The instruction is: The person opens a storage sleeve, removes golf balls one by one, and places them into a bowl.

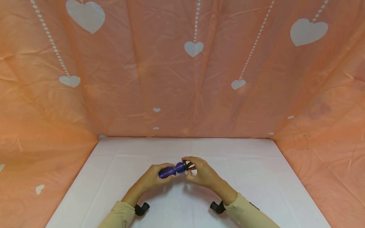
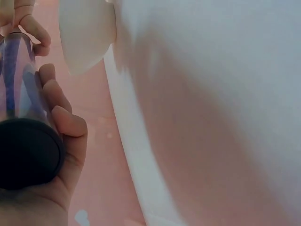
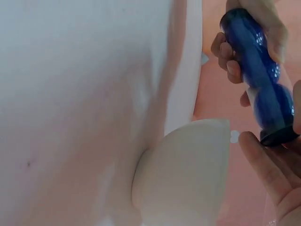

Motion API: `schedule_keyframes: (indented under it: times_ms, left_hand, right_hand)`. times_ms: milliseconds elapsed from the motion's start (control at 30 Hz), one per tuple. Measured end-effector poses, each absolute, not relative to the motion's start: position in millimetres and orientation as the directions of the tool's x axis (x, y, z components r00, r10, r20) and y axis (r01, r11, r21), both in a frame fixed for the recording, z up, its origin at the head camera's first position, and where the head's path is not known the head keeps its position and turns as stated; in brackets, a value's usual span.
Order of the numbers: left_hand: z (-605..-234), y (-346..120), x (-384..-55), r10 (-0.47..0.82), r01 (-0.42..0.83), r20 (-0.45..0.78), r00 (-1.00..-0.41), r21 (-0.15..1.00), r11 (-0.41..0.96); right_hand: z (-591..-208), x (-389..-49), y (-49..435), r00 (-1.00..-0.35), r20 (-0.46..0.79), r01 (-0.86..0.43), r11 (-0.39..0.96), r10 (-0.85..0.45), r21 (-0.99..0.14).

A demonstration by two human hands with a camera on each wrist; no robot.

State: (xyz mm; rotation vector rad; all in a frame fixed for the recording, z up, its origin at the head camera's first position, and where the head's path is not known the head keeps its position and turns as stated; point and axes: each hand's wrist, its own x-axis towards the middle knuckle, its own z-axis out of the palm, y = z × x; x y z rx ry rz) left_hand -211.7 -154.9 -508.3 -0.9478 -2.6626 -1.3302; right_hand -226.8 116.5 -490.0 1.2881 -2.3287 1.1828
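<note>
A blue-violet see-through bottle (image 1: 180,167) with a narrow waist and dark ends is held tilted above the table between both hands. My left hand (image 1: 157,175) wraps its fingers and thumb round the wider body. At the other end my right hand (image 1: 203,172) pinches the dark cap (image 3: 278,135) with thumb and fingertips. In the left wrist view the black round base (image 2: 30,153) of the bottle faces the camera, the left fingers (image 2: 70,122) curled along its side. A white bowl (image 3: 183,174) stands on the table just behind the right hand, mostly hidden in the head view.
The white-covered table (image 1: 242,177) reaches back to an orange curtain (image 1: 168,79) with white hearts, which also hangs at both sides. Black wrist mounts (image 1: 217,207) stick inward from each forearm.
</note>
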Motion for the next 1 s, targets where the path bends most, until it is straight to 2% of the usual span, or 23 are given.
schedule_keyframes:
  times_ms: [200,433,700,1000]
  left_hand:
    - [-509,-152,-212,0.49,0.528,0.295,-0.82,0.721,0.449]
    - [-510,-151,-211,0.473,0.51,0.286,-0.833,0.727,0.46]
    - [-513,-153,-212,0.471,0.535,0.309,-0.827,0.689,0.489]
    - [-515,-152,-214,0.492,0.585,0.345,-0.799,0.633,0.507]
  right_hand:
    - [-491,-226,114,-0.569,0.578,-0.82,0.351,-0.585,-0.452]
    - [-491,-227,115,-0.589,0.551,-0.806,0.376,-0.592,-0.457]
    - [-484,-231,115,-0.684,0.434,-0.682,0.305,-0.586,-0.664]
    - [-477,-232,111,-0.794,0.262,-0.518,0.385,-0.548,-0.764]
